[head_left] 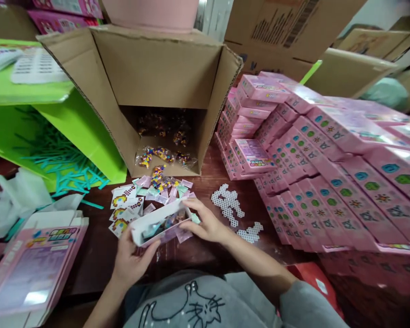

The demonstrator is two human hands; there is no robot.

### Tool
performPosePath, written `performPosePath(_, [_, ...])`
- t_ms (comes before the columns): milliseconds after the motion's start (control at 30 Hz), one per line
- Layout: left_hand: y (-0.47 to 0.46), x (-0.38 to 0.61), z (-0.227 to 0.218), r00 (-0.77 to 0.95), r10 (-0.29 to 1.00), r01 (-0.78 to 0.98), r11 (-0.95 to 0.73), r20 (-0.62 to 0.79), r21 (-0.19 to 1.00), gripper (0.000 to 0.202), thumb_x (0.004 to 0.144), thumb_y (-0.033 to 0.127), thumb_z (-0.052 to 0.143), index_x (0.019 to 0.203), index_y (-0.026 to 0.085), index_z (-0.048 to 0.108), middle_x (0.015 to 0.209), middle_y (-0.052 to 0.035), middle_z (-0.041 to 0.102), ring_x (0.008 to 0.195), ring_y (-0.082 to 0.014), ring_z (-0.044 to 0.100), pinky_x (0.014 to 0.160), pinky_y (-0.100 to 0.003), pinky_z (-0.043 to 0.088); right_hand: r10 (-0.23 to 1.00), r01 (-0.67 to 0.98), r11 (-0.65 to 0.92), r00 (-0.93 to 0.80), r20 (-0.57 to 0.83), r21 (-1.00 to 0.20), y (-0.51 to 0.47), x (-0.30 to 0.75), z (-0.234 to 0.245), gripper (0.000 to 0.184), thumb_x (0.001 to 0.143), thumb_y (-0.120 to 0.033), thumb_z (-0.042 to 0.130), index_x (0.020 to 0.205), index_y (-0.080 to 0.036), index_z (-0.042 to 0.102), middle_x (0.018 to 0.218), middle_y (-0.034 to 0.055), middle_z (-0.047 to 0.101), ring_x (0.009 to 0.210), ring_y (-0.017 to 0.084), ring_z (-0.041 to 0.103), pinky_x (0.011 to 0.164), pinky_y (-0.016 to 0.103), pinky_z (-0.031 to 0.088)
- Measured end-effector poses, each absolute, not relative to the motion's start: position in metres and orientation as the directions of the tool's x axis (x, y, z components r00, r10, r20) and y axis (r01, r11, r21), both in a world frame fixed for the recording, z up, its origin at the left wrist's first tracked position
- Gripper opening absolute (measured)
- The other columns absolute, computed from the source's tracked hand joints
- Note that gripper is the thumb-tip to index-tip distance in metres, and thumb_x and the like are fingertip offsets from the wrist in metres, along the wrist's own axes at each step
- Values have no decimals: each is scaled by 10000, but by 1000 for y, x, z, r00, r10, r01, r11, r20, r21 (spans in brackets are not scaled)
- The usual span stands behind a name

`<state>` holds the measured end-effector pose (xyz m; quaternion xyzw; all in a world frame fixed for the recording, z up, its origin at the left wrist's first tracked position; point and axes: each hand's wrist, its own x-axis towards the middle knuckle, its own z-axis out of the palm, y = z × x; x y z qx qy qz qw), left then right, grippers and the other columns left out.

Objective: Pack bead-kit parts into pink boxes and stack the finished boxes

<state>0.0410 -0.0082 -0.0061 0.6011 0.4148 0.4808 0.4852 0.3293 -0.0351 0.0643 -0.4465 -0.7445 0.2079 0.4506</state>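
- Head view: the left hand (pixel 134 257) grasps the near left end of a small open box (pixel 157 217), its thumb along the near wall.
- The right hand (pixel 205 222) grips the right end of that same box, fingers at the far corner, thumb at the near edge.
- The box, white inside, is between both hands in front of the person's body, open side up; small packed items lie in it, too blurred to name.
- Just beyond it, pink and mint sachets (pixel 152 196) are scattered on the dark table (pixel 92 246), with printed cards (pixel 125 198) at their left.
- Bags of coloured beads (pixel 159 177) spill from a cardboard carton (pixel 160 68) lying with its opening toward the person.
- Right of the hands lie white perforated boards (pixel 227 202); further right, pink boxes (pixel 328 164) stand stacked.
- To the left, teal sticks (pixel 71 173) spill from a green container (pixel 78 132), and a pink windowed box (pixel 37 259) lies nearer the person.
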Motion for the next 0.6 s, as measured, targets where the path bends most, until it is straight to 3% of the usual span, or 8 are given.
performPosePath(133, [-2,57,4,135,955,111,-279,264,954,656,809,222,952,1414,262,703,1254,-117,780,1110,-277,817,938,-375,729,933,473,344,-79,350,-811,-50,341,34,827,1045,-478,828,1760,-361,429,1593,142,681,1428,307,720,1205,485,618])
performPosePath(233, [0,53,17,310,911,74,-308,272,949,597,804,278,978,1346,220,735,1201,-128,777,1056,-279,804,930,-404,715,976,431,192,10,218,-882,-59,345,39,825,993,-527,875,1702,-323,505,1588,149,678,1440,318,694,1245,551,580])
performPosePath(333, [0,45,18,447,879,61,-217,168,974,453,904,350,922,1297,221,737,1124,-82,760,965,-226,769,863,-353,665,995,376,83,-88,54,-923,-61,350,45,540,1036,-483,829,1528,-322,674,1436,102,760,1324,282,734,1198,544,598])
performPosePath(400, [-4,42,15,518,849,78,-170,106,982,270,998,400,842,1182,216,768,1073,-70,744,945,-206,739,870,-339,630,984,361,89,-176,26,-928,-63,352,44,338,1055,-424,811,1378,-336,766,1301,66,799,1272,265,745,1162,527,611])
performPosePath(467, [-8,44,11,511,856,76,-130,73,989,249,1083,449,737,1104,206,787,1138,-100,750,1046,-222,739,957,-366,614,985,382,103,-167,40,-919,-67,351,40,232,1050,-395,810,1277,-346,815,1316,63,790,1329,275,722,1174,545,602])
performPosePath(533, [-12,50,6,424,905,33,-67,46,997,290,1116,486,695,1136,206,768,1206,-111,758,1106,-227,744,987,-372,604,994,421,93,-84,63,-902,-71,347,36,236,1047,-399,799,1275,-349,830,1417,79,754,1399,296,690,1203,583,584])
performPosePath(600, [-14,57,1,320,947,-54,6,12,999,341,1081,524,758,1237,227,696,1187,-87,781,1055,-209,759,934,-347,609,996,435,82,-12,85,-897,-72,343,35,331,1056,-406,769,1381,-355,800,1403,92,758,1331,301,723,1168,595,607])
